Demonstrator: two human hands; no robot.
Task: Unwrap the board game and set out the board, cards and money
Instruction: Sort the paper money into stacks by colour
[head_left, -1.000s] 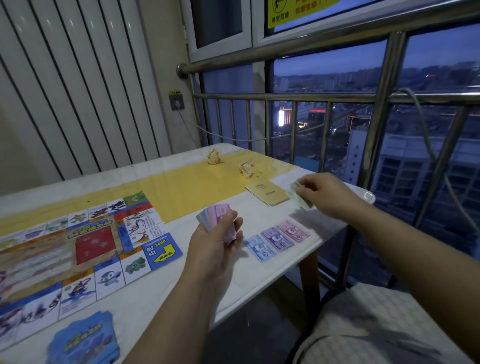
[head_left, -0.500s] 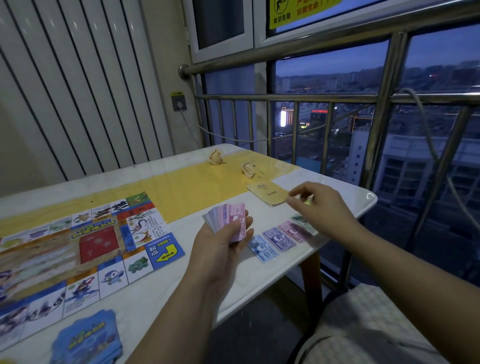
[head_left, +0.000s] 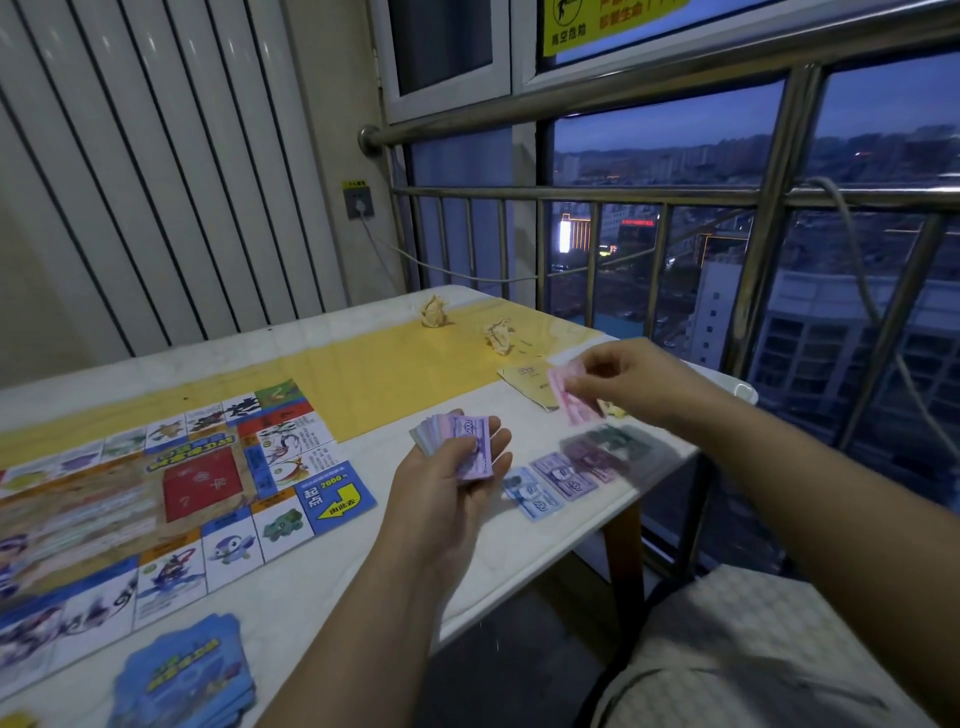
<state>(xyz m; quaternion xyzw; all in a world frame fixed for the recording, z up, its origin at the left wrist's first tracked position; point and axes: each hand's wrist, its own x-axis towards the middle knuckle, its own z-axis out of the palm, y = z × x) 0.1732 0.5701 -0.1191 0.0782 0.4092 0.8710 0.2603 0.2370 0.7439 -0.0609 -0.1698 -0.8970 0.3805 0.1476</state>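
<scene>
The left hand (head_left: 441, 493) curls round a fanned stack of money (head_left: 460, 441), with the thumb across the top purple note and the stack's long axis running away from the person. The right hand (head_left: 623, 376) pinches a single pink note (head_left: 571, 401) by its upper end. The note hangs tilted above the table and is blurred. On the white table (head_left: 311, 597) the board (head_left: 156, 483) lies flat, its left part cut off by the frame. A blue card deck (head_left: 182, 675) sits at the near edge. A row of notes (head_left: 569, 475) lies side by side below the right hand, the far ones dim. A yellow card pile (head_left: 524, 382) is partly hidden behind the pink note.
</scene>
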